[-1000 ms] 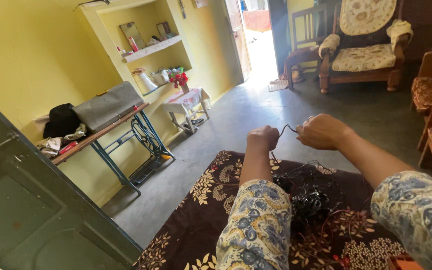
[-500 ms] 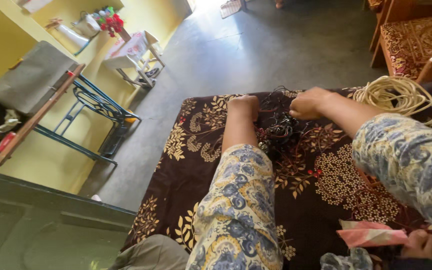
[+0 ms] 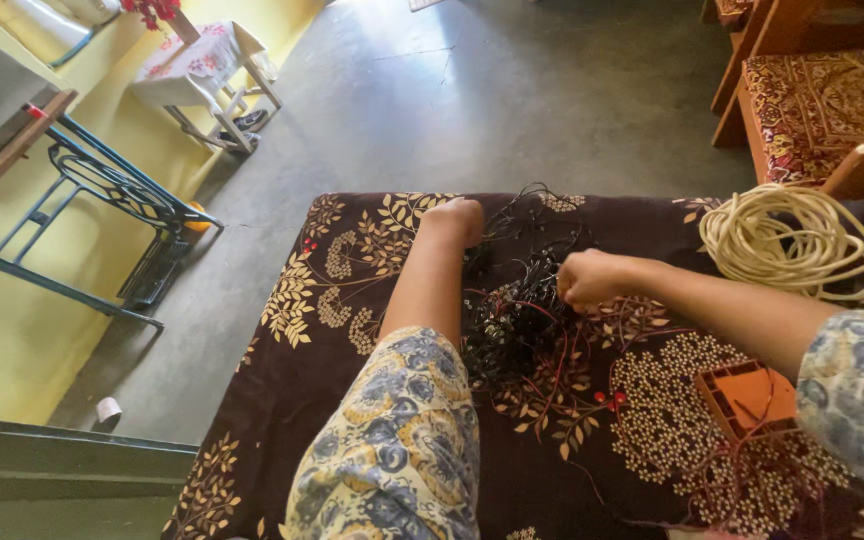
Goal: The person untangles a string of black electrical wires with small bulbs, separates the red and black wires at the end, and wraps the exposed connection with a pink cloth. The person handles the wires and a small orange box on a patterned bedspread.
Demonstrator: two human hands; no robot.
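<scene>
Two hands at work on dark floral cloth (image 3: 282, 300). Nearest, at 4 o'clock: orange plastic piece (image 3: 747, 398). Centre: tangle of black and red wires (image 3: 517, 310). Right hand (image 3: 587, 278) closed, pinching wire strands at tangle's 2 o'clock edge. Left hand (image 3: 455, 218) fisted in wires at 12; grip unclear. Cream cable coil (image 3: 792, 240) at 3. Treadle table frame (image 3: 102, 200), small white table (image 3: 202, 70) far, 10 o'clock.

Tangle of wires (image 3: 522, 310) sits mid-frame on the cloth (image 3: 282, 340), left hand (image 3: 457, 220) at its upper left, right hand (image 3: 587, 278) on its right edge. Coiled cord (image 3: 792, 240) far right, small box (image 3: 747, 398) lower right, stool (image 3: 202, 70) upper left.
</scene>
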